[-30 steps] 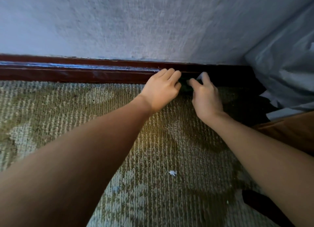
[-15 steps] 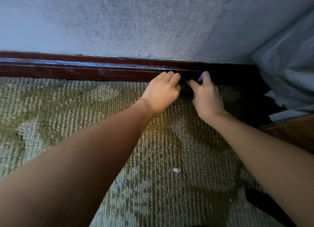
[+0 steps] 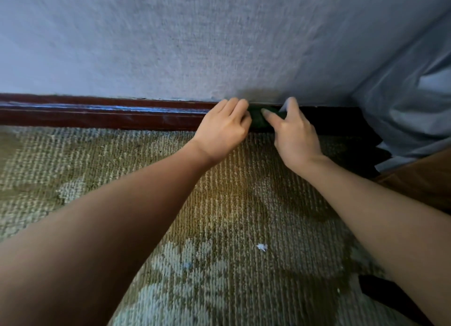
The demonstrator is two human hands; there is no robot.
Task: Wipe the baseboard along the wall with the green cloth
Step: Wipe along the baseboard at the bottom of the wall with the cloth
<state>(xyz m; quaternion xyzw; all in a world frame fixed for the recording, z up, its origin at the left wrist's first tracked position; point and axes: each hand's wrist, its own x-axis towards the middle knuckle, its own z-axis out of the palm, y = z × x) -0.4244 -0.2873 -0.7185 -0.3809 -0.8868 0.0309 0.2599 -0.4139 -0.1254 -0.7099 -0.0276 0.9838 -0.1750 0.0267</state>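
From the head camera, a glossy dark red-brown baseboard [image 3: 97,114] runs along the foot of a pale, finely textured wall [image 3: 170,45], with blue-white glare along its moulded ridge. Below the baseboard lies a ribbed loop-pile carpet [image 3: 122,169], olive with pale woven patches, and on it are a small white scrap [image 3: 261,247] and a dark object [image 3: 375,291] partly behind the right forearm. At the baseboard's right end a crumpled pale sheet [image 3: 410,111] hangs over it, with something brown [image 3: 419,181] beneath. The green cloth [image 3: 258,121], bunched and dark, is pressed against the baseboard face between the two hands. The right hand [image 3: 296,138] holds it, thumb laid across its front and forefinger up at the wall. The left hand [image 3: 223,130] is curled, knuckles up, against the cloth's left edge; its fingertips are hidden, so its grip cannot be told. More cloth shows now than half a second ago, while both hands remain at much the same spot.
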